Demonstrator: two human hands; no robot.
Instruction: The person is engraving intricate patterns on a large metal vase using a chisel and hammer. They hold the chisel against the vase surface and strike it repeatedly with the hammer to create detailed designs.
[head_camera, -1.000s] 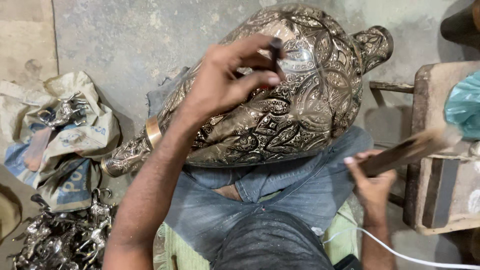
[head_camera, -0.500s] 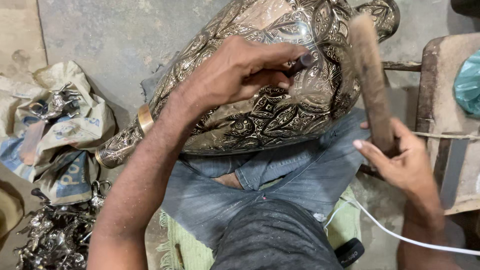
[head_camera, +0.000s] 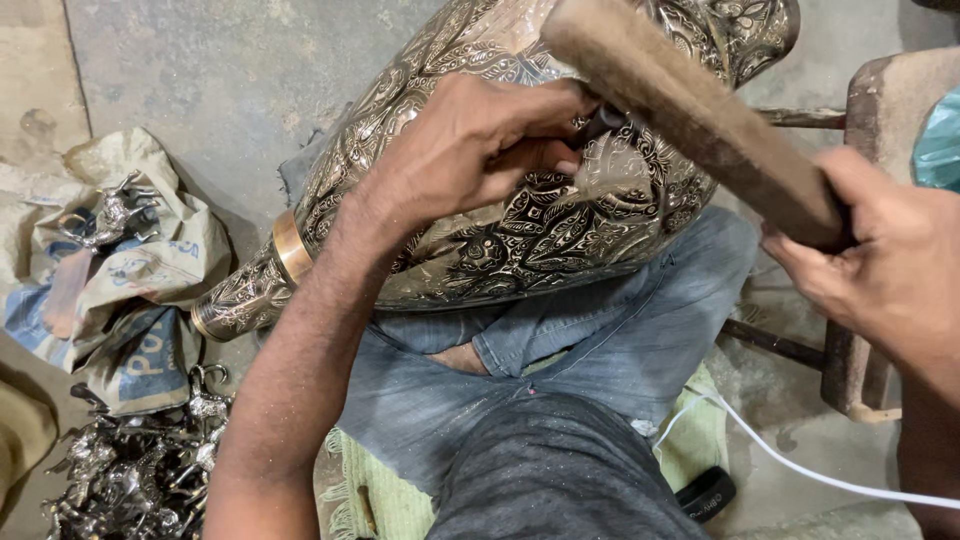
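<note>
A large engraved metal vase (head_camera: 520, 220) lies on its side across my lap, its narrow neck with a brass band (head_camera: 290, 245) pointing lower left. My left hand (head_camera: 480, 145) rests on the vase's belly and pinches a small dark chisel (head_camera: 600, 125) against the surface. My right hand (head_camera: 880, 260) grips a wooden mallet (head_camera: 690, 110) by its handle; the mallet's upper end sits high over the vase, just above the chisel.
A crumpled printed sack (head_camera: 120, 290) with small metal pieces lies on the concrete floor at left. A heap of small metal figures (head_camera: 130, 470) sits at lower left. A wooden stool (head_camera: 880, 200) stands at right. A white cable (head_camera: 800, 465) runs along lower right.
My right hand has swung the mallet up from low at the right and over the vase, toward the chisel. My left hand has stayed on the chisel.
</note>
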